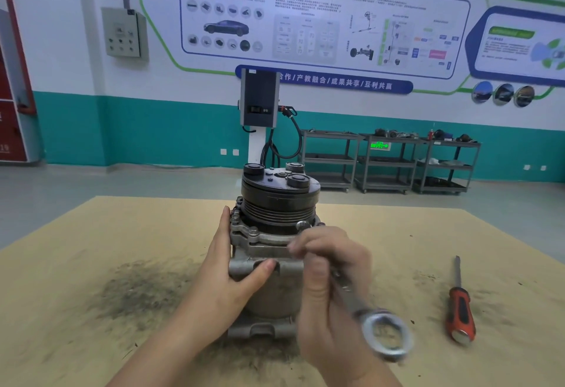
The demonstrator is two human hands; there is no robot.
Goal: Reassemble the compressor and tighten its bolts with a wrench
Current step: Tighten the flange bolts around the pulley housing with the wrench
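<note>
The compressor stands upright on the worktop, already put together, I judge. My left hand grips its body, while my right hand holds the wrench at an upper bolt; tightening seems unfinished.

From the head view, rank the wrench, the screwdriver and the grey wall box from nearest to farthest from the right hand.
1. wrench: gripped in the right hand, beside the compressor.
2. screwdriver: lying on the table, off to the right.
3. grey wall box: on the far wall, upper left.
</note>
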